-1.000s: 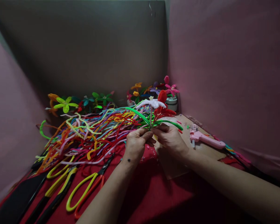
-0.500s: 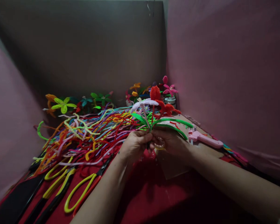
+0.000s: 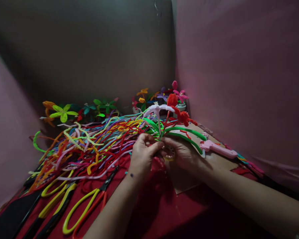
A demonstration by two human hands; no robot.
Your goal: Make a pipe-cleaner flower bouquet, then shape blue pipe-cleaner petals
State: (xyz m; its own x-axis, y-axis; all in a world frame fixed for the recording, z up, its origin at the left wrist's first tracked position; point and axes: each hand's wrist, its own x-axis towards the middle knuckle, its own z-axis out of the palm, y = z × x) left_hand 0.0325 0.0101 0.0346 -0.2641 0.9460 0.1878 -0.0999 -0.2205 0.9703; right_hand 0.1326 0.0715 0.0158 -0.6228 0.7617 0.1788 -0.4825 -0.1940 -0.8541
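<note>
Both hands meet at the stems of a small bunch of pipe-cleaner flowers (image 3: 173,100). The bunch has a red bud, a red open bloom, a white-lilac drooping bloom (image 3: 159,108) and long green leaves (image 3: 186,130). My left hand (image 3: 146,151) pinches the stem base between thumb and fingers. My right hand (image 3: 181,151) is closed round the same stems from the other side; its fingertips are partly hidden. Under the right palm shows a yellowish ring-shaped thing (image 3: 170,154), too dim to name.
Loose pipe cleaners (image 3: 109,139) in many colours lie heaped to the left. Scissors (image 3: 84,209) with yellow and orange handles rest at front left. A pink glue gun (image 3: 219,148) lies on cardboard (image 3: 186,182) at right. Finished flowers (image 3: 63,113) stand along the back.
The bunch has tilted to the right at its top. My left hand has turned slightly, its fingers lifting at the stems. The camera view has shifted a little.
</note>
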